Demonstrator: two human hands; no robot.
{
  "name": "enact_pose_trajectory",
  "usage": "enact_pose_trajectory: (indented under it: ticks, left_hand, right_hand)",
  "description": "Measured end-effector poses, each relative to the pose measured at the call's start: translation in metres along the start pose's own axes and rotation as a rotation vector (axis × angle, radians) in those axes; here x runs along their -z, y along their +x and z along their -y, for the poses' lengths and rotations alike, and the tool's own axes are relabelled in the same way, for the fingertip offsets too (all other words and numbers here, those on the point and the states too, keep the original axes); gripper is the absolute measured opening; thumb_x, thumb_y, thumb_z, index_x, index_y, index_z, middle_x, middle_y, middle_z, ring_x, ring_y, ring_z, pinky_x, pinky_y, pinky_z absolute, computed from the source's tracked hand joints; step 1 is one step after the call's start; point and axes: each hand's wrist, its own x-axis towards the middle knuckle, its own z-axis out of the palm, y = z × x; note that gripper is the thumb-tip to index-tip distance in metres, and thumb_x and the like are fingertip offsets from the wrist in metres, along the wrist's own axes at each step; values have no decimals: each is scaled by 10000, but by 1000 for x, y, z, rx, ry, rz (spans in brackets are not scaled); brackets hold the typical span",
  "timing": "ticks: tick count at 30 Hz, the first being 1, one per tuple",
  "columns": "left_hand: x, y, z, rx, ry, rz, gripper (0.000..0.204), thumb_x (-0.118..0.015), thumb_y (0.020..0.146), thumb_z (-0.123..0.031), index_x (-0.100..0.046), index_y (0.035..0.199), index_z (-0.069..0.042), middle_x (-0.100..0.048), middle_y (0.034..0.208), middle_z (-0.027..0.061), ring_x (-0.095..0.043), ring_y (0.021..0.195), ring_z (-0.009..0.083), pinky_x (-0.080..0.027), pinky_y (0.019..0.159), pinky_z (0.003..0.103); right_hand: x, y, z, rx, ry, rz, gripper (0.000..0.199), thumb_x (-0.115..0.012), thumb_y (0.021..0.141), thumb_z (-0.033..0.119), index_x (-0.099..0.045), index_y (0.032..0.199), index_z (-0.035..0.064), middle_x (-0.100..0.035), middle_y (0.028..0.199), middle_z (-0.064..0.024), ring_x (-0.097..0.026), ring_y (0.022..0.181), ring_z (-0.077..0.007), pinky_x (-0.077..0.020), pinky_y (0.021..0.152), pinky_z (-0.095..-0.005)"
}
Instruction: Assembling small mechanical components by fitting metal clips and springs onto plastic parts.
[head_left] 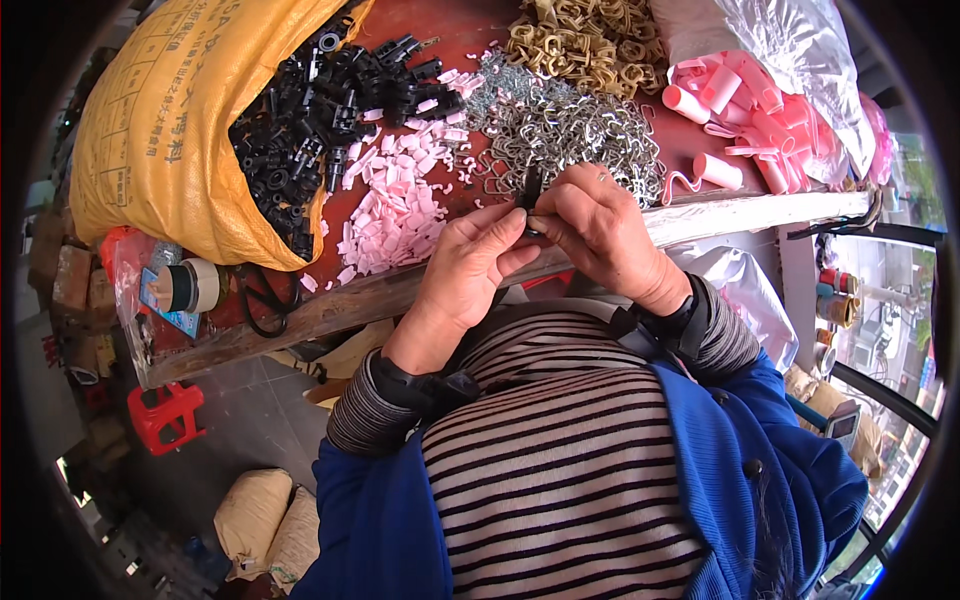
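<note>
Over the table's near edge, both my hands meet at one small black plastic part [530, 188]. My left hand [462, 262] pinches it between thumb and fingers. From the other side, the closed fingertips of my right hand [612, 232] press on its lower end; whether they also hold a smaller piece is hidden. Just beyond lies a heap of silvery bent-wire hooks [580, 130]. Left of it, small pale pink plastic pieces [392, 215] are spread out. Similar black plastic parts [310, 130] spill from a yellow woven sack [150, 140].
Brass-coloured metal rings [585, 40] lie at the back. Pink curled plastic pieces [765, 125] spill from a clear bag [770, 35] at right. Tape rolls [200, 286] sit at the table's left corner. A wooden edge [260, 345] borders the table; below stands a red stool [165, 418].
</note>
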Motion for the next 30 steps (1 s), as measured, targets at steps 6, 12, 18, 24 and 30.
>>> enact_pose_trajectory:
  ticks: [6, 12, 18, 24, 30]
  left_hand:
    - [6, -6, -5, -34, 14, 41, 216, -458, 835, -124, -508, 1000, 7, -573, 911, 79, -575, 802, 159, -484, 681, 237]
    - [3, -18, -11, -144, 102, 3, 249, -459, 835, -135, -499, 1019, 29, -571, 926, 96, -576, 793, 168, -468, 675, 229]
    - [5, -25, -16, -150, 115, -58, 253, -451, 837, -135, -490, 1015, 40, -568, 914, 108, -569, 786, 163, -453, 667, 228]
    - [2, -16, -6, -157, 148, -141, 243, -438, 838, -125, -486, 1013, 37, -567, 898, 112, -567, 776, 161, -458, 652, 215]
    - [-1, -4, -9, -138, 153, -191, 251, -448, 835, -129, -475, 1025, 33, -566, 901, 111, -575, 769, 168, -465, 641, 213]
  right_hand:
    - [-4, 0, 8, -594, 538, 109, 231, -650, 699, 134, -474, 820, 46, -473, 733, -5, -453, 643, -113, -367, 556, -241]
    - [4, 13, 23, -439, 829, -39, 314, -581, 764, 274, -466, 907, 19, -465, 818, -22, -434, 692, -89, -380, 643, -227]
    - [54, 79, 116, 453, 1487, 718, 425, -442, 824, 338, -458, 993, -52, -521, 925, -153, -497, 869, -215, -367, 782, -315]
    - [74, 80, 117, 462, 1585, 972, 266, -476, 822, 255, -473, 852, -9, -495, 806, -114, -507, 735, -202, -426, 641, -277]
    - [80, 80, 88, 357, 1692, 1035, 264, -487, 813, 254, -467, 801, -9, -482, 763, -119, -500, 701, -226, -427, 604, -290]
